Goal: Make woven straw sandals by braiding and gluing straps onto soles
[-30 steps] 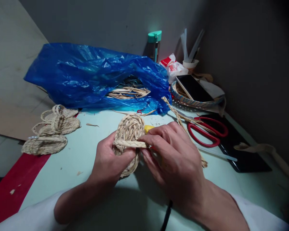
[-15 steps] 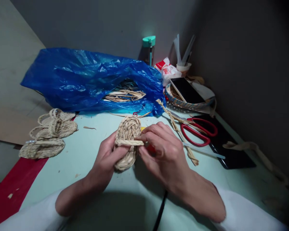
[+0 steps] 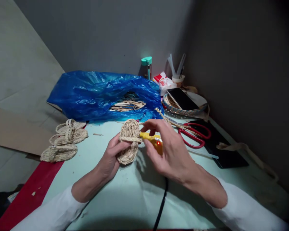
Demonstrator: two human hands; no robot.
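Note:
My left hand (image 3: 110, 158) is closed on a small oval sole of braided straw (image 3: 128, 141) and holds it tilted up off the pale green table (image 3: 125, 199). A thin straw band crosses the sole's top. My right hand (image 3: 170, 152) is just right of the sole. Its thumb lies under and its fingers curl over a yellow glue gun (image 3: 154, 141) with a red light lit. The gun's tip points at the sole's right edge. The gun's black cable (image 3: 161, 207) runs toward me.
A blue plastic bag (image 3: 96, 94) with straw strips (image 3: 127, 105) lies behind. Finished straw sandals (image 3: 65, 141) sit at the left. Red scissors (image 3: 195, 134), a braided cord, a black mat (image 3: 223, 154) and a basket holding a phone (image 3: 181, 98) are at the right.
My right hand has let go of the straw band and now has its fingers round the glue gun, which shows more. The view has pulled back and up.

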